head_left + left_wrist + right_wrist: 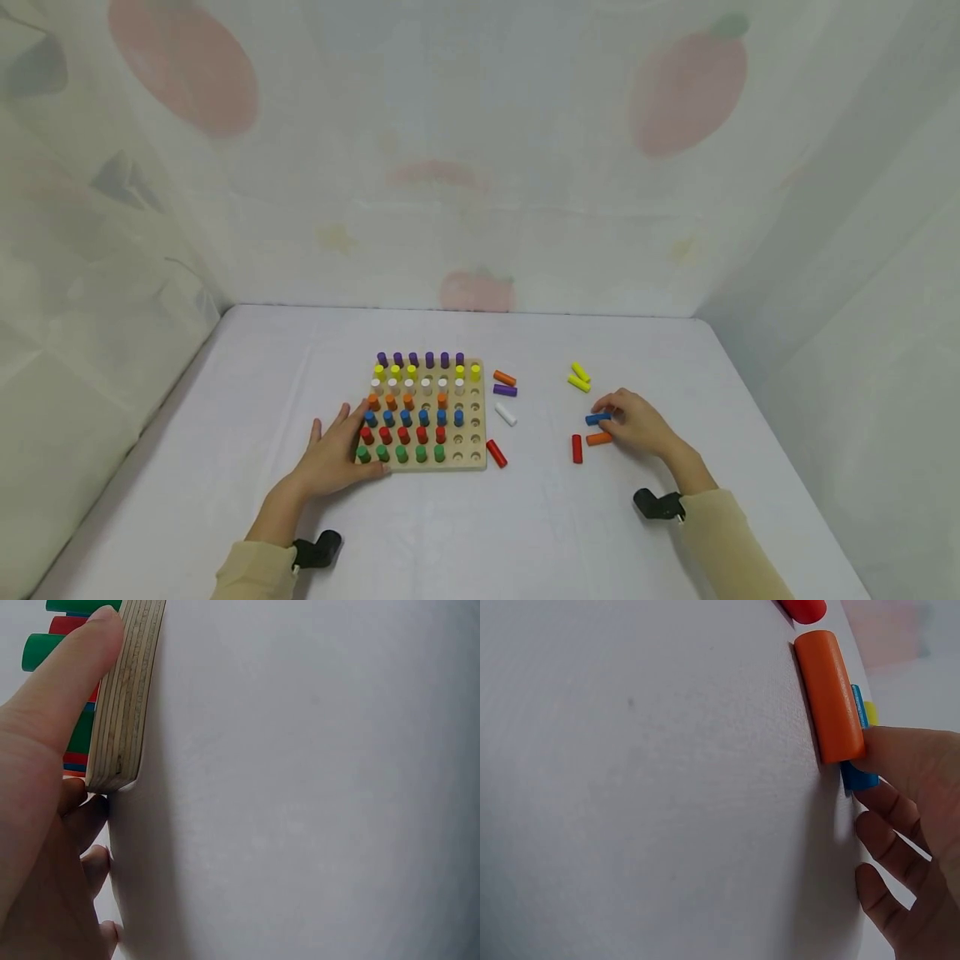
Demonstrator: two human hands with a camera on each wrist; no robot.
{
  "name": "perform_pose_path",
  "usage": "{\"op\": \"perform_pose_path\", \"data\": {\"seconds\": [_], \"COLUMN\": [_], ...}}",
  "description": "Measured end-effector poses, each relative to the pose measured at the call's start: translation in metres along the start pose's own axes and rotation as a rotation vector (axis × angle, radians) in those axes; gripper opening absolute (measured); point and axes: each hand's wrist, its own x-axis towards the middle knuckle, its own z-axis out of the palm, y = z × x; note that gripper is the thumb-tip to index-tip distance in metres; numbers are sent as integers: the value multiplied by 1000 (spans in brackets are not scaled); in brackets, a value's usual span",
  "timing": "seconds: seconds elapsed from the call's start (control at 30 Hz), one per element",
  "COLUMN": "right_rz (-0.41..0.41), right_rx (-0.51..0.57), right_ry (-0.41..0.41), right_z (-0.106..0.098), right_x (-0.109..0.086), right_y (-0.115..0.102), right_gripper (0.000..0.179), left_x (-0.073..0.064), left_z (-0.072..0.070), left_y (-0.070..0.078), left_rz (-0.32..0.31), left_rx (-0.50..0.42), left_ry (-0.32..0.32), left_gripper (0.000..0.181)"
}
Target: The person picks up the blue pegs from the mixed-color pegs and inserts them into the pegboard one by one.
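Note:
A wooden pegboard (471, 461) stands on the table, with rows of purple, yellow, white, orange, blue, red and green pegs upright in it. My left hand (330, 460) rests at its near left corner, thumb along the front edge and fingers spread by the left side. In the left wrist view the thumb presses against the layered edge (127, 697), close to green pegs. To the right of the board, my right hand (636, 423) pinches a blue peg (596, 419) between thumb and index finger. An orange peg (829, 697) lies right beside it, partly overlapped by the thumb.
Loose on the table near the right hand are a red peg (577, 449) and two yellow pegs (579, 383). Along the board's right side lie an orange peg (505, 378), a purple peg (506, 390), a white peg (506, 414) and another red peg (497, 453).

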Motion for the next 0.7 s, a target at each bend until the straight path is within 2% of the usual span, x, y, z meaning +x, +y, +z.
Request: {"op": "perform_pose_path", "data": {"seconds": [0.53,0.7], "right_rz": [-5,23], "right_rx": [24,34], "right_ry": [18,23], "right_z": [0,0], "right_x": [0,0], "right_y": [0,-2], "right_gripper": [16,16], "left_x": [0,0], "left_z": [0,0], "left_y": [2,2], "left_rz": [3,-2], "left_rx": [4,-2], "left_ry": [3,3], "left_gripper": [114,114]}}
